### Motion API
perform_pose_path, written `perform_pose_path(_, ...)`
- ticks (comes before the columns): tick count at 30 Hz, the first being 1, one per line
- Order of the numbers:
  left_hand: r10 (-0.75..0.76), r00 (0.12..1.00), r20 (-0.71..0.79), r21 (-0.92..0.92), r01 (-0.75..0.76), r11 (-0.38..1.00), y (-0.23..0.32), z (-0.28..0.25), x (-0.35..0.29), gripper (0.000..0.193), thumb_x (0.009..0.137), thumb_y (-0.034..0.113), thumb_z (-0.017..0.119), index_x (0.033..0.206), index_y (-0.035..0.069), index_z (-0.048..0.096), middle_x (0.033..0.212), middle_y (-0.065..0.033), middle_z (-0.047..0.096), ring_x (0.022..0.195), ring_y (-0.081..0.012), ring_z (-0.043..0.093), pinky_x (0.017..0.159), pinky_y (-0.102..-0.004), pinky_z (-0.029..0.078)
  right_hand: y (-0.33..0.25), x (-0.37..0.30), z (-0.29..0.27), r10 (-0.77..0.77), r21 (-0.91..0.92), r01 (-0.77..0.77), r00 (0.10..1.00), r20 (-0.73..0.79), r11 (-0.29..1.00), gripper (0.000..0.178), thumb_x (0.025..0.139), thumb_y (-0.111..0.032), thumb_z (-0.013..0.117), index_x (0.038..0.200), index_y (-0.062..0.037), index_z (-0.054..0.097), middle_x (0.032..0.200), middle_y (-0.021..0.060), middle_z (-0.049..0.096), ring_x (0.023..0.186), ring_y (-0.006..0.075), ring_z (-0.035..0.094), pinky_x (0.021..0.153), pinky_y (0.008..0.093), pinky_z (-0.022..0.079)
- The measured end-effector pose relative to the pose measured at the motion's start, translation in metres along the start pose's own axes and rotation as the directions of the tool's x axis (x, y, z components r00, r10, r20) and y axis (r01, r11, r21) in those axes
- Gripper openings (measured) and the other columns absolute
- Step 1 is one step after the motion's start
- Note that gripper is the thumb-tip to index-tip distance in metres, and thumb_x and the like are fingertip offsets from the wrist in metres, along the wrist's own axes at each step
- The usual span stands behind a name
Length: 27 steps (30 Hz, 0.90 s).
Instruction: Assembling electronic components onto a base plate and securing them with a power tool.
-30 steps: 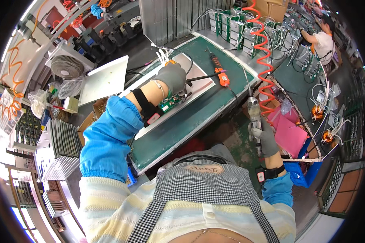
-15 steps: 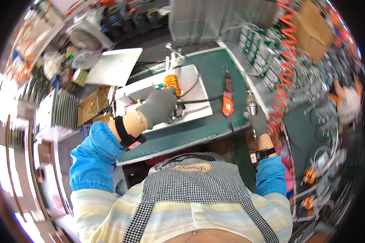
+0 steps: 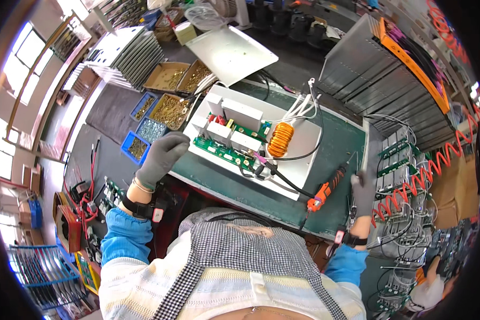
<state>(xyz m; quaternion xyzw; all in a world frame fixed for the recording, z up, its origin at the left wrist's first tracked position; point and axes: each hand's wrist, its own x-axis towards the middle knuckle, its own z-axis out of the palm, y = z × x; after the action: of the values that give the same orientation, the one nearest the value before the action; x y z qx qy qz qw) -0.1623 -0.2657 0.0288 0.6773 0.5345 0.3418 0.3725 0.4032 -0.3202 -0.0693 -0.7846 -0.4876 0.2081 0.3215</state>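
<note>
My left hand (image 3: pixel 164 156), in a grey glove, is just off the near-left corner of the white metal panel (image 3: pixel 290 189), beside the small bins. Its fingers are curled together; anything inside them is hidden. On the panel is a green circuit board (image 3: pixel 218 149) with white blocks, and an orange copper-wound coil (image 3: pixel 280 140). A black cable (image 3: pixel 288 183) runs from the board to the right. My right hand (image 3: pixel 364 193), also gloved, is at the bench's right edge, its fingers smeared by motion. An orange-and-black electric screwdriver (image 3: pixel 325 191) lies on the bench to its left.
Blue bins (image 3: pixel 135 148) and cardboard trays (image 3: pixel 168 112) of small metal parts stand at left. Stacked white panels (image 3: pixel 128 56) are behind them. A loose white sheet (image 3: pixel 232 53) lies beyond the board. At right, a red coiled hose (image 3: pixel 410 186) hangs over several circuit units.
My left hand has left the circuit board and moved left toward the bins. My right hand has come off the silver tool it was touching. The head view has turned, shifting the whole scene.
</note>
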Motion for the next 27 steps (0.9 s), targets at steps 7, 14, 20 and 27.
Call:
perform_pose_path(7,-0.592,0.738,0.324,-0.221,0.668,0.711,-0.054,0.052,-0.039,0.041,0.092,0.028,0.058,0.118,-0.003,0.056,0.107,-0.0078,0.061,0.094,-0.0156,0.059,0.085,-0.0282,0.048,-0.170,0.111,0.060,-0.451,-0.127,0.578,0.740,0.499,0.806,0.045,0.089,-0.044,0.050,0.098,-0.0024,0.066,0.094,0.0189,0.065,0.089,0.0331,0.061,0.079,0.0389,0.047)
perform_pose_path(14,-0.461,0.772,0.438,-0.630,0.629,0.456,-0.050,0.089,-0.037,0.053,0.093,0.032,0.055,0.133,0.000,0.040,0.130,-0.0142,0.050,0.115,-0.0261,0.052,0.097,-0.0409,0.043,-0.188,0.159,0.153,-0.348,-0.064,0.552,0.606,0.715,0.831,0.055,0.093,-0.053,0.041,0.117,-0.0054,0.055,0.105,0.0158,0.061,0.096,0.0256,0.057,0.084,0.0383,0.044)
perform_pose_path(20,-0.334,0.827,0.453,-0.833,0.526,0.173,-0.061,0.106,-0.029,0.051,0.093,0.025,0.055,0.134,0.002,0.037,0.131,-0.0140,0.049,0.117,-0.0274,0.051,0.100,-0.0436,0.039,-0.204,0.151,0.156,-0.077,0.102,-0.019,0.529,0.845,0.995,0.044,0.089,-0.048,0.055,0.095,-0.0046,0.063,0.089,0.0072,0.062,0.078,0.0156,0.057,0.073,0.0272,0.045)
perform_pose_path(27,-0.346,0.856,0.383,-0.832,0.482,0.274,-0.039,0.098,-0.033,0.041,0.095,0.018,0.050,0.132,0.003,0.041,0.128,-0.0132,0.052,0.112,-0.0285,0.055,0.095,-0.0448,0.045,-0.245,0.111,0.086,-0.314,0.449,-0.132,0.544,0.778,0.884,0.022,0.084,-0.017,0.067,0.092,0.0031,0.063,0.084,0.0113,0.067,0.075,0.0180,0.065,0.067,0.0291,0.052)
